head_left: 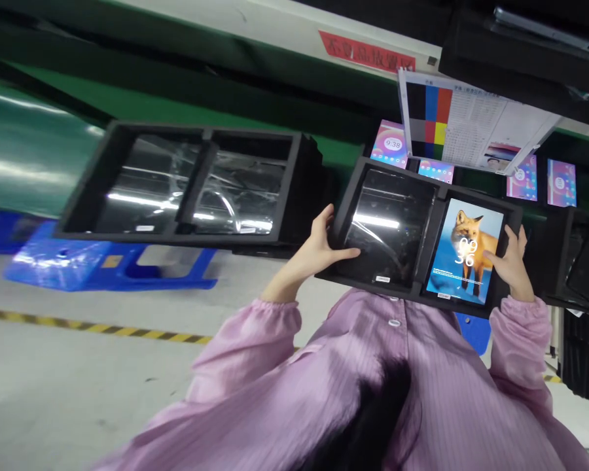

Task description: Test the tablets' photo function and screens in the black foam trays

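Note:
I hold a black foam tray (440, 191) with two slots in front of my chest. My left hand (324, 242) grips its left edge, thumb lying on the dark tablet (387, 229) in the left slot. My right hand (510, 258) grips the right edge, thumb resting on the lit tablet (464, 252), which shows a fox picture and a clock. Both sleeves are pink.
A second black two-slot tray (196, 190) with dark, film-covered tablets sits to the left on the green conveyor (29, 150). Several lit tablets (391, 144) and a colour chart sheet (471, 121) stand behind. A blue pallet (103, 261) lies on the floor; more black trays (582, 261) are at the right.

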Demonstrator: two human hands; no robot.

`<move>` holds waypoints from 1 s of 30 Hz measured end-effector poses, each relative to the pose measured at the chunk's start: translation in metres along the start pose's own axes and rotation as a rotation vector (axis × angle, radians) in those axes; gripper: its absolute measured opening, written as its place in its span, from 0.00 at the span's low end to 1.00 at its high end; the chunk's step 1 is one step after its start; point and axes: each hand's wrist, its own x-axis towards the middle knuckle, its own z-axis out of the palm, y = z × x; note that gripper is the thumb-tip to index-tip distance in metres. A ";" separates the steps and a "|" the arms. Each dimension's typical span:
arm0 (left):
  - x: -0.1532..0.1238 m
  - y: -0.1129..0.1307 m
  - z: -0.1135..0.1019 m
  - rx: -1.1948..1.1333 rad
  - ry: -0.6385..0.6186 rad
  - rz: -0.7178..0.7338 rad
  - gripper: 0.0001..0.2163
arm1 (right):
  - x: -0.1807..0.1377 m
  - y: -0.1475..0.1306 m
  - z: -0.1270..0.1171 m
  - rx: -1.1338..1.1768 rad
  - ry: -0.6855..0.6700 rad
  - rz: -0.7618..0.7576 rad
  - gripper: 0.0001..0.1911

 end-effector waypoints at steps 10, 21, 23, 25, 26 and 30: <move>0.009 -0.007 0.012 0.159 0.052 0.010 0.72 | 0.000 0.001 -0.001 0.092 0.006 0.050 0.46; -0.001 0.006 0.021 0.090 0.098 0.053 0.52 | -0.066 -0.026 -0.008 -0.080 -0.040 -0.131 0.73; -0.014 0.003 0.017 0.132 -0.001 0.108 0.61 | -0.080 -0.032 -0.008 -0.129 -0.074 -0.172 0.74; -0.024 0.002 0.013 0.168 -0.053 0.157 0.66 | -0.088 -0.037 -0.006 -0.160 -0.109 -0.200 0.73; -0.027 0.002 0.012 0.183 -0.066 0.173 0.67 | -0.090 -0.040 -0.005 -0.174 -0.122 -0.214 0.73; -0.031 0.003 0.014 0.236 -0.067 0.206 0.71 | -0.087 -0.048 0.003 -0.235 -0.175 -0.269 0.77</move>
